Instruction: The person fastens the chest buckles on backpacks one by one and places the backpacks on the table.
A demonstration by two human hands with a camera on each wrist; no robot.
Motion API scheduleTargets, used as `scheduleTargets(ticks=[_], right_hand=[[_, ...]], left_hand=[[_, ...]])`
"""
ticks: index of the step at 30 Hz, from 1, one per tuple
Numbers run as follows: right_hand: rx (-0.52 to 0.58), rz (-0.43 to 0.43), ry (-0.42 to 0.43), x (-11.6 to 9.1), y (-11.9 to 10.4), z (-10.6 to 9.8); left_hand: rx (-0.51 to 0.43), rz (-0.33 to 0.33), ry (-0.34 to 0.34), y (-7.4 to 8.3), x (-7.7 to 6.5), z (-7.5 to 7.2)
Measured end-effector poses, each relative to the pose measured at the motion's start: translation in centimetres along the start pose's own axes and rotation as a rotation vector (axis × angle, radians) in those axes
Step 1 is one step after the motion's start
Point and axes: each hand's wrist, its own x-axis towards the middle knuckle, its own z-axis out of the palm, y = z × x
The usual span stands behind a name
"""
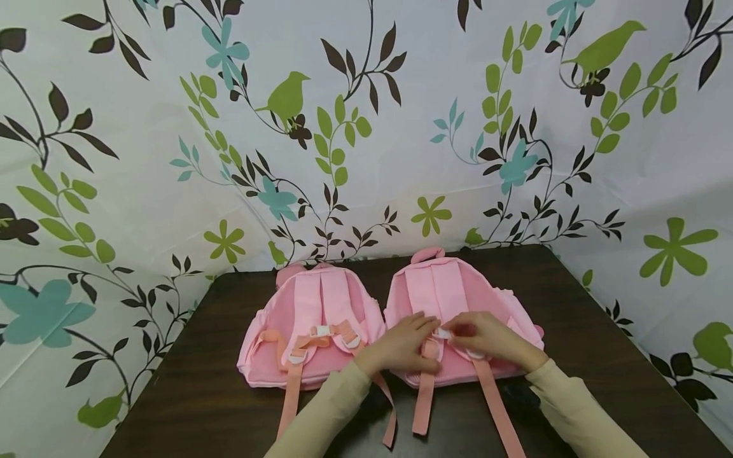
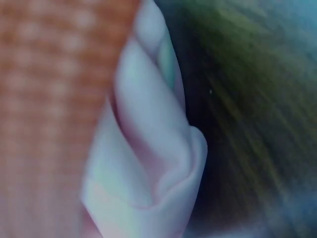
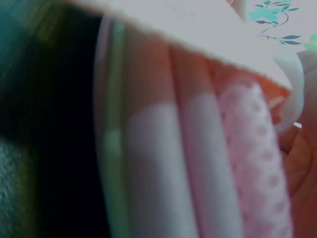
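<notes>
Two pink backpacks lie side by side, their shoulder straps facing up. Over the right backpack (image 1: 481, 292), both hands meet at a small white buckle (image 1: 441, 333) between its shoulder straps. My right hand (image 1: 487, 336) pinches the buckle from the right with thumb and fingertips. From the left, my left hand (image 1: 403, 345) holds it with bent fingers, the thumb lower down over a peach webbing strap (image 1: 424, 404). In the left wrist view a blurred strap (image 2: 49, 109) fills the left side beside folded pink fabric (image 2: 153, 134). Pink mesh (image 3: 260, 158) shows close up in the right wrist view.
The left backpack (image 1: 338, 286) has its own white buckle (image 1: 322, 331) on a peach chest strap. Loose webbing ends (image 1: 497, 407) trail toward the front of the dark wooden table (image 1: 189, 381). A patterned cloth (image 1: 389, 159) with leaves and birds hangs behind.
</notes>
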Motion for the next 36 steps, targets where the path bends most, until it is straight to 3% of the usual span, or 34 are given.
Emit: scheduleTargets(ticks=[9, 36], right_hand=[[0.011, -0.022, 0.039, 0.08, 0.46, 0.46], [0.027, -0.012, 0.029, -0.06, 0.28, 0.3]], left_hand=[[0.018, 0.001, 0.013, -0.58, 0.43, -0.04], [0.0, 0.029, 0.06, -0.73, 0.13, 0.26]])
